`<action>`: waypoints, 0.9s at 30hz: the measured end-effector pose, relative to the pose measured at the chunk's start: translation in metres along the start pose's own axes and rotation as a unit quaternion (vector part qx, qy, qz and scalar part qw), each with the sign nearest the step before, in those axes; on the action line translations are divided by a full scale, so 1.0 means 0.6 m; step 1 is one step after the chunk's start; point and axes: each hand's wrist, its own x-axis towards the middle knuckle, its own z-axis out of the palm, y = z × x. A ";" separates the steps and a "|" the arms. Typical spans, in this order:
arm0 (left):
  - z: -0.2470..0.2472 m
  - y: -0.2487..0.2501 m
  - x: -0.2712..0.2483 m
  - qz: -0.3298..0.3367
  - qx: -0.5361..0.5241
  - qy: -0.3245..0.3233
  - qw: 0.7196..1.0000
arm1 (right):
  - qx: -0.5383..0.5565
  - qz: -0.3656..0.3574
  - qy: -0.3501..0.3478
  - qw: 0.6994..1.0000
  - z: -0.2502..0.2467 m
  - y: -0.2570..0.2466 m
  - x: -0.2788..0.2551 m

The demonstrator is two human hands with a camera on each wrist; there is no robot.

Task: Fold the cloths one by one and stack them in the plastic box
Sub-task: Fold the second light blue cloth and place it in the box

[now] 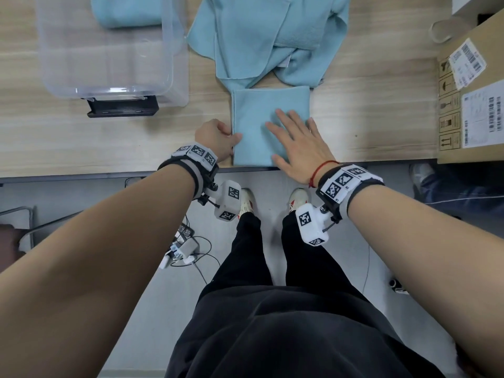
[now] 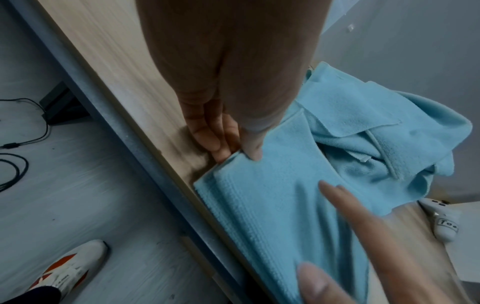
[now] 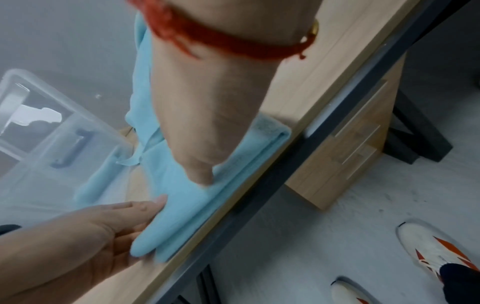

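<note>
A light blue folded cloth lies square at the table's front edge. My left hand pinches its left edge, thumb on top and fingers tucked at the fold, as the left wrist view shows for the same hand on the cloth. My right hand lies flat on the cloth's right half with fingers spread. The right wrist view shows that hand pressing down on the cloth. A clear plastic box stands at the left rear with a folded blue cloth inside.
A heap of unfolded blue cloths lies just behind the folded one. A cardboard box with labels fills the right end of the table, and a tape roll sits behind it. Cables and a power strip lie on the floor.
</note>
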 end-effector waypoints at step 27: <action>-0.014 0.042 -0.040 0.258 0.305 -0.229 0.887 | 0.130 0.061 0.083 0.986 -0.018 0.033 -0.066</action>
